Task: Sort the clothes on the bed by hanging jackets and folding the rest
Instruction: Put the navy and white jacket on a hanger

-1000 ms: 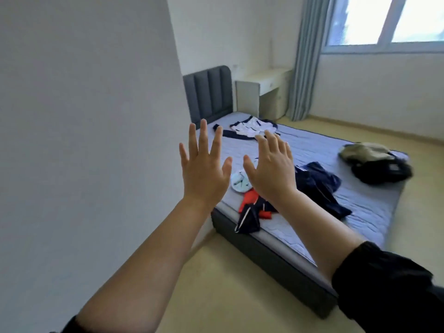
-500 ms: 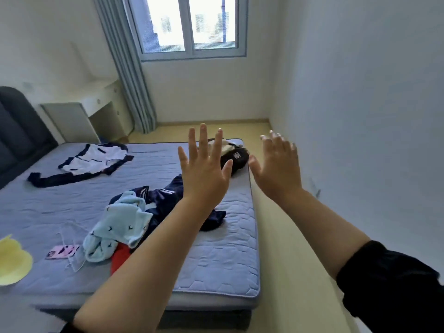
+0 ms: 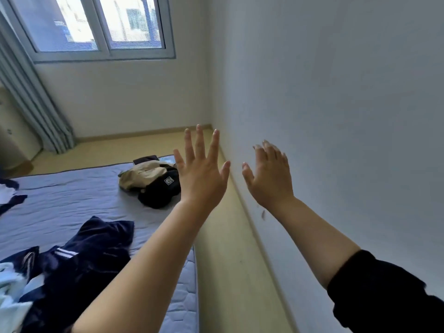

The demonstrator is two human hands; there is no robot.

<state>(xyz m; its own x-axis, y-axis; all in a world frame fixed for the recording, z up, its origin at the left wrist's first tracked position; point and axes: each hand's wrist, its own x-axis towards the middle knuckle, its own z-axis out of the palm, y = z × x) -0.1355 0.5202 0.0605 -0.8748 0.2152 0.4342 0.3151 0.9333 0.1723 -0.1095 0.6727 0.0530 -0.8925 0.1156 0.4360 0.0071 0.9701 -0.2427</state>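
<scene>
Up before the pale wall [image 3: 336, 92], both hands are raised, backs toward the wearer, and hold nothing. The left hand [image 3: 203, 179] has straight fingers fanned well apart; the right hand [image 3: 270, 181] keeps its fingers straight and closer together, apart from the wall as far as I can tell. Just left of the left fingers, a beige and black jacket [image 3: 144, 179] lies heaped on the bed [image 3: 72, 200]. Well below those fingers, beside the forearm, lie a navy striped garment [image 3: 91, 255] and a light blue garment [image 3: 9, 292].
</scene>
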